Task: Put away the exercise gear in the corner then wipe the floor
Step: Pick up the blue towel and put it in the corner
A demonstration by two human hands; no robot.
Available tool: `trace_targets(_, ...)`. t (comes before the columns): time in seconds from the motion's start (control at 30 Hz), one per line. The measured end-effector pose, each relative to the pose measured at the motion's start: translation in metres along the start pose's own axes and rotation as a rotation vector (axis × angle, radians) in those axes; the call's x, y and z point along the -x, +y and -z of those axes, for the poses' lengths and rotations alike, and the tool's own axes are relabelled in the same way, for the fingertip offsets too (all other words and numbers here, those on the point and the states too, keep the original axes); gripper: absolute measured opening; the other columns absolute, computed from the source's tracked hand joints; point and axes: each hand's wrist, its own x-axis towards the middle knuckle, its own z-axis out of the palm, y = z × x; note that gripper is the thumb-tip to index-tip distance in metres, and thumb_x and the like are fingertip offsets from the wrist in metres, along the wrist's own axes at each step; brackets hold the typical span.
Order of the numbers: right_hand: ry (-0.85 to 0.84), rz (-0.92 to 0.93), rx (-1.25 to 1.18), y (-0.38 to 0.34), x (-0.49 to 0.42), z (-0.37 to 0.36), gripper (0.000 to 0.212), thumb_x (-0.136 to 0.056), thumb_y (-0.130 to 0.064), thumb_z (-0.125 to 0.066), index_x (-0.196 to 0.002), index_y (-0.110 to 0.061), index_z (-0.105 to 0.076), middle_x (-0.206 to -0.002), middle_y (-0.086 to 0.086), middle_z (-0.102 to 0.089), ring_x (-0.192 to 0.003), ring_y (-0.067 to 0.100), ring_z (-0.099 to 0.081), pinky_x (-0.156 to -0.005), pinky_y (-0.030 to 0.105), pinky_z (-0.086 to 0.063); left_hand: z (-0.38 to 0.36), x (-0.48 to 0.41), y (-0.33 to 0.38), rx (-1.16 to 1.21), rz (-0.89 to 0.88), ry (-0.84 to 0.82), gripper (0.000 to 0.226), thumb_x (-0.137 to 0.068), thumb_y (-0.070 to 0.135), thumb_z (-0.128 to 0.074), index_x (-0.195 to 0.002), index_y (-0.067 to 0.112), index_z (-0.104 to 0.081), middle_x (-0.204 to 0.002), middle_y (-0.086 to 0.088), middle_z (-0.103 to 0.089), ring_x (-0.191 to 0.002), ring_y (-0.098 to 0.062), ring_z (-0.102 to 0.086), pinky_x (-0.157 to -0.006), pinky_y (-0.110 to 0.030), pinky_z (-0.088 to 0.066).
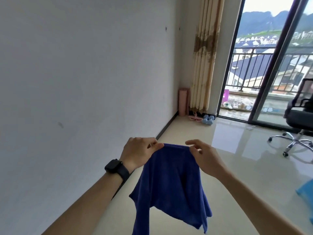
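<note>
While both hands pinch top edge, soft blue cloth [171, 187] hangs creased.

A home apartment room: curtain [205, 53], balcony door [264, 61], office chair [299, 114], tiled floor [237, 167].

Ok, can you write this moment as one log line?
left hand: pinches blue cloth top edge | right hand: pinches same edge | cloth: hanging, off floor | corner: pink rolled mat upright, blue dumbbells on floor
</note>
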Motion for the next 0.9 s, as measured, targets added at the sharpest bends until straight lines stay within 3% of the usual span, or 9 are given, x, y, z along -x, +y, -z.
trace_targets(0.03, -0.012, 0.018, 0.027, 0.012, -0.013, 0.002, 0.02, -0.102, -0.026, -0.049, -0.11, -0.034, -0.066, -0.101, -0.014, -0.067, -0.09, 0.003, -0.061, -0.075, 0.011, -0.044, -0.011, -0.018, 0.001, -0.007, -0.02, -0.014, 0.042, -0.094, 0.064, -0.043, -0.094, 0.032, -0.071, -0.066, 0.013, -0.062, -0.069, -0.009, -0.059, -0.064, -0.021, -0.038)
trace_targets(0.13, -0.041, 0.084, 0.119, 0.042, -0.049, 0.012, 0.01, -0.093, -0.044, -0.062, -0.102, -0.041, -0.064, -0.088, -0.018, -0.062, -0.078, 0.002, -0.058, -0.067, 0.013, -0.042, -0.042, -0.077, -0.003, 0.006, -0.065, -0.025, 0.045, -0.093, 0.065, -0.041, -0.096, 0.032, -0.072, -0.064, 0.015, -0.058, -0.067, -0.009, -0.059, -0.064, -0.021, -0.038)
trace_targets(0.23, -0.025, 0.138, 0.273, 0.075, -0.092, 0.028, 0.02, -0.09, -0.037, -0.069, -0.106, -0.038, -0.058, -0.081, -0.018, -0.058, -0.072, 0.004, -0.057, -0.067, 0.019, -0.048, -0.068, -0.139, -0.013, 0.037, -0.074, -0.028, 0.048, -0.09, 0.068, -0.039, -0.093, 0.033, -0.072, -0.065, 0.015, -0.06, -0.069, -0.009, -0.06, -0.068, -0.024, -0.039)
trace_targets(0.33, 0.009, 0.146, 0.366, 0.104, -0.14, 0.04, 0.018, -0.095, -0.028, -0.062, -0.111, -0.034, -0.058, -0.086, -0.019, -0.058, -0.075, 0.002, -0.055, -0.071, 0.021, -0.048, -0.098, -0.2, -0.016, 0.06, -0.092, -0.042, 0.041, -0.093, 0.065, -0.044, -0.093, 0.034, -0.071, -0.066, 0.013, -0.062, -0.069, -0.008, -0.059, -0.067, -0.024, -0.038)
trace_targets(0.47, 0.031, -0.049, 0.209, 0.132, -0.205, 0.056, 0.013, -0.101, -0.028, -0.05, -0.093, -0.031, -0.06, -0.088, -0.016, -0.063, -0.082, 0.007, -0.059, -0.068, 0.018, -0.043, -0.14, -0.289, -0.009, 0.096, -0.085, -0.076, 0.039, -0.093, 0.067, -0.04, -0.093, 0.039, -0.067, -0.063, 0.017, -0.058, -0.071, -0.009, -0.057, -0.063, -0.023, -0.037)
trace_targets(0.53, 0.014, -0.082, 0.19, 0.147, -0.234, 0.07, 0.007, -0.095, -0.037, -0.061, -0.097, -0.032, -0.057, -0.083, -0.015, -0.064, -0.077, 0.005, -0.061, -0.066, 0.016, -0.046, -0.157, -0.33, -0.003, 0.067, -0.093, -0.095, 0.038, -0.093, 0.067, -0.04, -0.092, 0.041, -0.067, -0.061, 0.018, -0.055, -0.074, -0.012, -0.057, -0.063, -0.024, -0.035)
trace_targets(0.63, -0.013, -0.066, 0.234, 0.183, -0.281, 0.1, 0.028, -0.086, -0.035, -0.074, -0.102, -0.035, -0.05, -0.08, -0.017, -0.063, -0.071, 0.002, -0.06, -0.064, 0.019, -0.049, -0.19, -0.395, 0.009, 0.032, -0.109, -0.122, 0.038, -0.095, 0.065, -0.04, -0.092, 0.04, -0.068, -0.064, 0.018, -0.055, -0.076, -0.014, -0.057, -0.072, -0.027, -0.035)
trace_targets(0.8, 0.087, -0.078, 0.182, 0.265, -0.375, 0.159, 0.009, -0.093, -0.023, -0.067, -0.097, -0.03, -0.068, -0.087, -0.019, -0.068, -0.077, -0.005, -0.062, -0.067, 0.007, -0.046, -0.246, -0.495, 0.03, -0.007, -0.116, -0.115, 0.037, -0.097, 0.06, -0.043, -0.094, 0.036, -0.071, -0.069, 0.017, -0.058, -0.071, -0.008, -0.049, -0.076, -0.029, -0.035)
trace_targets(0.9, 0.055, -0.051, 0.339, 0.321, -0.431, 0.187, 0.015, -0.099, -0.026, -0.057, -0.108, -0.028, -0.068, -0.095, -0.013, -0.069, -0.082, 0.002, -0.063, -0.068, 0.012, -0.046, -0.277, -0.551, 0.056, 0.009, -0.129, -0.077, 0.04, -0.095, 0.061, -0.043, -0.093, 0.034, -0.072, -0.06, 0.016, -0.055, -0.064, -0.006, -0.049, -0.07, -0.026, -0.036)
